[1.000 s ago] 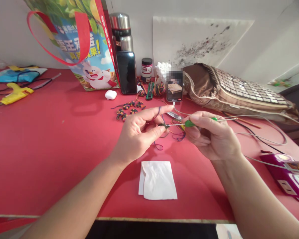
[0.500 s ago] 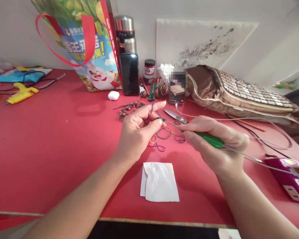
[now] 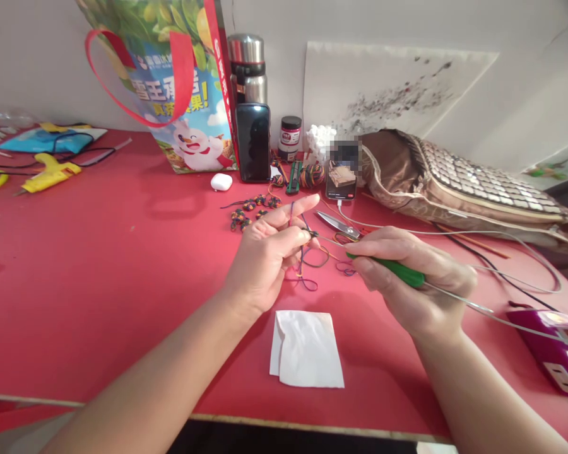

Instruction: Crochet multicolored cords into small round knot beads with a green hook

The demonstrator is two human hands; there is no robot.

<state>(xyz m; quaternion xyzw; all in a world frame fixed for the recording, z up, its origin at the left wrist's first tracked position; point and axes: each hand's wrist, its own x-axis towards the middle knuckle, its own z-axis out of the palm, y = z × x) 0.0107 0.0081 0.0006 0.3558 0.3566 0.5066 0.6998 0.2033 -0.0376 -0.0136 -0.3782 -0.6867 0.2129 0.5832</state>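
Between the thumb and fingers of my left hand (image 3: pixel 265 255) is a small dark piece of crochet (image 3: pixel 312 233). Yarn passes over the raised index finger, and a thin multicoloured strand of yarn (image 3: pixel 307 285) hangs in loops below. My right hand (image 3: pixel 421 287) is closed around the green handle of a crochet hook (image 3: pixel 404 272). The hook's thin metal shaft points left and meets the crochet piece; its exact tip is too small to make out. Several crocheted flower-like pieces (image 3: pixel 239 219) lie behind my left hand.
Scissors (image 3: pixel 338 224) lie just behind the work. A propped phone (image 3: pixel 341 180) with a white cable, a dark phone (image 3: pixel 253 145), a yarn ball (image 3: pixel 311 175) and a gift bag (image 3: pixel 199 148) stand behind. A folded tissue (image 3: pixel 310 350) lies in front; a purple power strip (image 3: pixel 556 353) sits right.
My right hand has turned and shifted lower, so the hook now slants down to the right instead of lying level. The left fingers have shifted slightly on the crochet. The whole view has moved slightly.
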